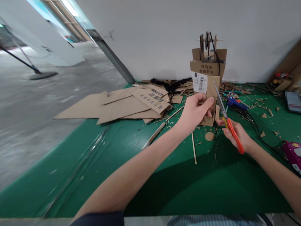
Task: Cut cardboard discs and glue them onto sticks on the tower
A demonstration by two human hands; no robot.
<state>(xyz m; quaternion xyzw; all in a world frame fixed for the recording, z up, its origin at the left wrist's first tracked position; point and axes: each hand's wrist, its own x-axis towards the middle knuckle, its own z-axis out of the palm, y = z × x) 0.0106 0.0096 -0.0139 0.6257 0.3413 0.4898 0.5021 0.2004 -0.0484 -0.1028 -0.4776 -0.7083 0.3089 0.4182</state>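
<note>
My left hand [197, 108] is closed in a pinch in front of the cardboard box [213, 88]. Thumb and fingertips press together there, and what lies between them is too small or hidden to make out. Orange-handled scissors [231, 130] are in my right hand [236, 133], their blades pointing up and slightly left, close to the box's right edge. A white barcode label is stuck on the box front. On top, two cardboard uprights carry a wheel [207, 40] on a stick, with a black cord hanging down. Below my left hand lie small cardboard discs [209, 136].
Cut cardboard sheets [127, 102] pile up at left. Thin sticks [194, 149] and a thicker stick [154, 135] lie nearer. A blue glue gun [236, 103] with a cord rests among scraps at right. A purple case [293, 153] sits at the right edge. A wall stands behind.
</note>
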